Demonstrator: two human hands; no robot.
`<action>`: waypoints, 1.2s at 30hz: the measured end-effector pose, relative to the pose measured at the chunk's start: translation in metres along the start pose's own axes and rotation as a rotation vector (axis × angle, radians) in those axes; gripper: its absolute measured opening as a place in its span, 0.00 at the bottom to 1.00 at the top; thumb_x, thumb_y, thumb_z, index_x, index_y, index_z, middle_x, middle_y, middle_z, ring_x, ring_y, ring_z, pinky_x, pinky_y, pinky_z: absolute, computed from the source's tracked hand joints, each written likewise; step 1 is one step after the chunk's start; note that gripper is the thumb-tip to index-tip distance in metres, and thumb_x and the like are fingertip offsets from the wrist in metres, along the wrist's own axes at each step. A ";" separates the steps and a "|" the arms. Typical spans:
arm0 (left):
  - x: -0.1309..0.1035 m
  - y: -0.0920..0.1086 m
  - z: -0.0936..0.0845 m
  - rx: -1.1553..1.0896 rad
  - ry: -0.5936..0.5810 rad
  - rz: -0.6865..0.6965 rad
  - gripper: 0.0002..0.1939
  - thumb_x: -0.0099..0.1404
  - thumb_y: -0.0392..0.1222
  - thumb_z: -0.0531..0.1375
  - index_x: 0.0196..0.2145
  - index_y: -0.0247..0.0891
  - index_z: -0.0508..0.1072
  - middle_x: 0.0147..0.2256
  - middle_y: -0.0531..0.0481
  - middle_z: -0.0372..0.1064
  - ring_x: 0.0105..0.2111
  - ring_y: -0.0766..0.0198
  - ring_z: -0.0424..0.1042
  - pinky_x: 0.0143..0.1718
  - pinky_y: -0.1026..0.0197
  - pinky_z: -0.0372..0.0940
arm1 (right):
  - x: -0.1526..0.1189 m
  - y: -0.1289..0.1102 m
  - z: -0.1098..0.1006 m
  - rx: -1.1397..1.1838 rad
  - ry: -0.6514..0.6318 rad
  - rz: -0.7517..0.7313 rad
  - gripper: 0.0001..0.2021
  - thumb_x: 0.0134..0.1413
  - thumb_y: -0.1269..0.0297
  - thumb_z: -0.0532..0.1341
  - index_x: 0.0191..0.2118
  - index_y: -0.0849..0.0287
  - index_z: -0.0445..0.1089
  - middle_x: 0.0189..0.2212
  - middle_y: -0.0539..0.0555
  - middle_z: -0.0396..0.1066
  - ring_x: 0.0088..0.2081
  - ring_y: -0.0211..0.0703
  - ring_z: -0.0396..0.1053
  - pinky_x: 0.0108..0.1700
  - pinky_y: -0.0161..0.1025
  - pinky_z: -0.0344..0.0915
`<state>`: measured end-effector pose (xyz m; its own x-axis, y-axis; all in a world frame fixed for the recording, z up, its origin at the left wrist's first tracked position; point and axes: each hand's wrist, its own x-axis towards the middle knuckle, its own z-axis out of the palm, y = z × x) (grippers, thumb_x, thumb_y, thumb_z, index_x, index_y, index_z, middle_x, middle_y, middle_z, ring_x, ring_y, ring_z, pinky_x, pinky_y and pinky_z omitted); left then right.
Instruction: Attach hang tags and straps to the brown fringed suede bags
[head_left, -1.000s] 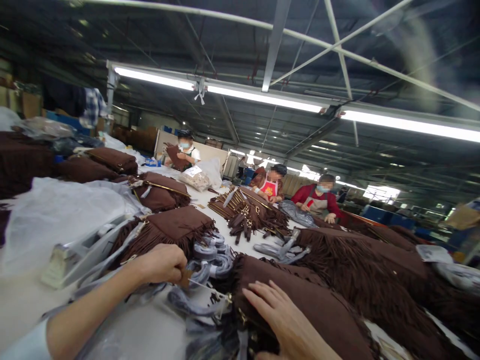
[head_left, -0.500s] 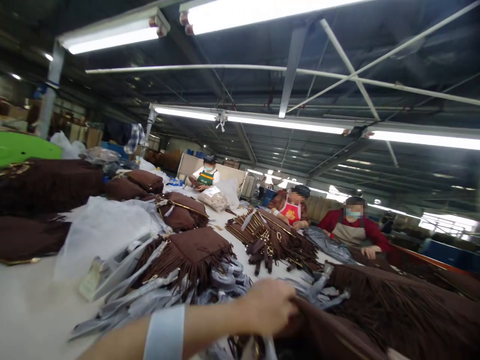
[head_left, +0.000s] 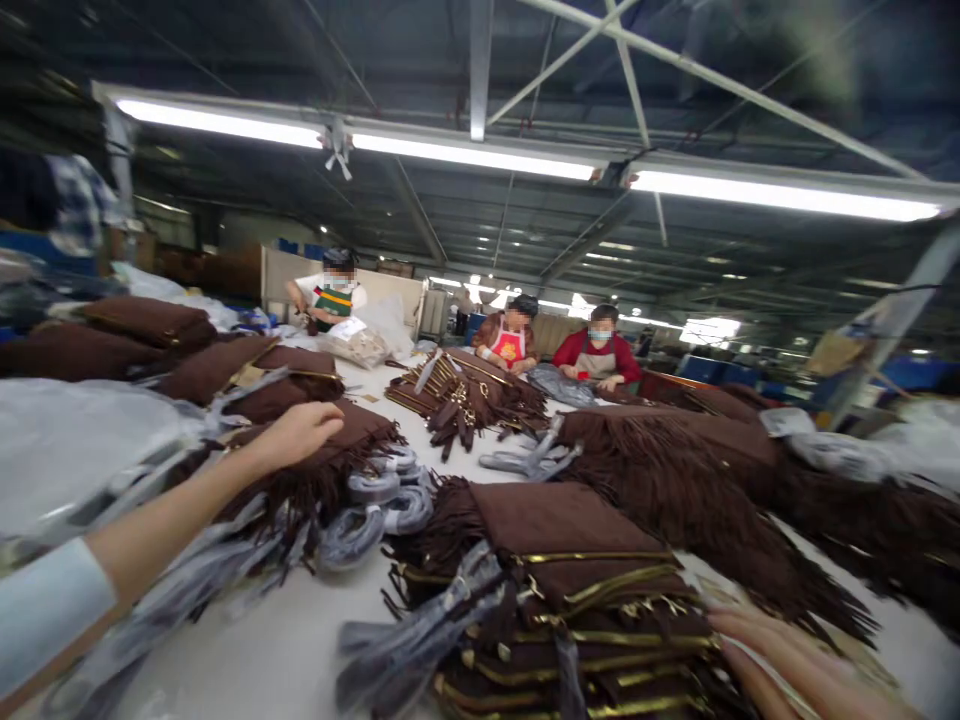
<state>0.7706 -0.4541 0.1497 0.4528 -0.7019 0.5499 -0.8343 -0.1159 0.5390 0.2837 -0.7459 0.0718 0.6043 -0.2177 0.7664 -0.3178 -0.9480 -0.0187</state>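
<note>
My left hand (head_left: 304, 432) is over a brown fringed bag (head_left: 364, 425) at the left, its fingers loosely extended with nothing visible in them. At the lower right, my right hand (head_left: 787, 655) has its fingers stretched along the side of a stack of brown bags (head_left: 562, 520) with gold zippers. Plastic-wrapped straps (head_left: 427, 620) hang over the front of that stack. Coiled wrapped straps (head_left: 352, 535) lie between the left bag and the stack.
More fringed bags (head_left: 660, 450) cover the right. Zippered pieces with metal clasps (head_left: 465, 395) lie mid-table. White plastic (head_left: 82, 440) is at the left. Three people (head_left: 334, 295) work across the white table (head_left: 247, 640), a clear bag (head_left: 360, 345) beside one.
The view has swung right and down. My left hand has let go of the brown bag and moved left. My right hand, barely visible before, now shows beside the stack.
</note>
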 end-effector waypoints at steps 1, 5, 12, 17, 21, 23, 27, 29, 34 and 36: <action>-0.008 0.013 0.026 0.040 -0.063 0.048 0.12 0.63 0.44 0.54 0.29 0.36 0.74 0.29 0.47 0.73 0.32 0.62 0.69 0.35 0.66 0.61 | -0.007 -0.011 -0.011 -0.013 -0.045 -0.019 0.15 0.60 0.50 0.55 0.41 0.50 0.75 0.38 0.51 0.79 0.38 0.45 0.78 0.39 0.34 0.74; -0.041 0.093 0.107 0.076 -0.379 0.211 0.13 0.65 0.35 0.50 0.33 0.36 0.75 0.33 0.47 0.74 0.35 0.60 0.70 0.40 0.62 0.63 | -0.006 -0.051 -0.018 0.029 -0.250 0.030 0.11 0.64 0.59 0.53 0.40 0.51 0.72 0.36 0.50 0.79 0.34 0.41 0.78 0.33 0.30 0.72; -0.054 0.172 0.162 0.204 -0.489 0.378 0.17 0.63 0.28 0.51 0.44 0.39 0.73 0.45 0.45 0.67 0.44 0.58 0.68 0.48 0.59 0.64 | -0.015 -0.083 0.008 0.226 -0.467 0.199 0.12 0.65 0.61 0.51 0.35 0.52 0.71 0.29 0.49 0.76 0.30 0.40 0.74 0.33 0.32 0.67; -0.049 0.171 0.174 0.292 -0.545 0.396 0.15 0.63 0.33 0.54 0.45 0.40 0.74 0.48 0.42 0.65 0.48 0.51 0.64 0.50 0.50 0.63 | -0.005 -0.114 0.041 0.166 -0.386 0.362 0.10 0.62 0.56 0.56 0.35 0.53 0.71 0.28 0.50 0.74 0.31 0.43 0.73 0.32 0.35 0.63; -0.047 0.166 0.178 0.276 -0.460 0.336 0.20 0.63 0.31 0.51 0.52 0.40 0.68 0.50 0.43 0.65 0.49 0.54 0.65 0.50 0.52 0.64 | 0.005 -0.130 0.063 0.045 -0.410 0.364 0.05 0.55 0.65 0.61 0.29 0.55 0.67 0.24 0.48 0.71 0.29 0.43 0.71 0.30 0.35 0.57; -0.044 0.167 0.182 0.335 -0.456 0.290 0.18 0.62 0.33 0.54 0.51 0.36 0.69 0.48 0.40 0.66 0.48 0.52 0.66 0.50 0.52 0.64 | 0.005 -0.132 0.068 0.047 -0.419 0.349 0.06 0.54 0.69 0.60 0.27 0.56 0.65 0.23 0.47 0.70 0.28 0.42 0.71 0.29 0.35 0.55; -0.036 0.178 0.194 0.497 -0.554 0.291 0.13 0.59 0.34 0.57 0.42 0.28 0.73 0.42 0.33 0.69 0.44 0.45 0.70 0.45 0.47 0.67 | 0.000 -0.131 0.070 0.080 -0.396 0.357 0.06 0.55 0.68 0.59 0.27 0.56 0.64 0.23 0.47 0.70 0.27 0.41 0.70 0.29 0.34 0.55; -0.030 0.181 0.195 0.504 -0.587 0.326 0.14 0.56 0.30 0.58 0.42 0.27 0.73 0.42 0.31 0.70 0.43 0.44 0.71 0.44 0.47 0.68 | -0.003 -0.131 0.069 0.091 -0.381 0.349 0.05 0.55 0.68 0.59 0.28 0.55 0.64 0.23 0.48 0.71 0.27 0.41 0.70 0.29 0.33 0.55; -0.009 0.168 0.158 0.447 -0.643 0.389 0.14 0.52 0.25 0.58 0.36 0.34 0.74 0.38 0.42 0.74 0.40 0.54 0.72 0.41 0.59 0.66 | -0.014 -0.122 0.064 0.126 -0.398 0.313 0.06 0.56 0.70 0.56 0.29 0.54 0.63 0.24 0.48 0.72 0.28 0.41 0.71 0.29 0.33 0.57; -0.009 0.160 0.134 0.402 -0.636 0.385 0.13 0.53 0.25 0.57 0.34 0.37 0.74 0.35 0.48 0.74 0.37 0.59 0.72 0.39 0.63 0.65 | -0.017 -0.119 0.060 0.137 -0.401 0.282 0.07 0.58 0.68 0.56 0.28 0.54 0.63 0.24 0.47 0.71 0.28 0.41 0.72 0.28 0.33 0.58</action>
<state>0.5904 -0.5606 0.1451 -0.0487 -0.9917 0.1194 -0.9970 0.0554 0.0533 0.3551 -0.6438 0.0227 0.7500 -0.5165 0.4133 -0.4268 -0.8551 -0.2942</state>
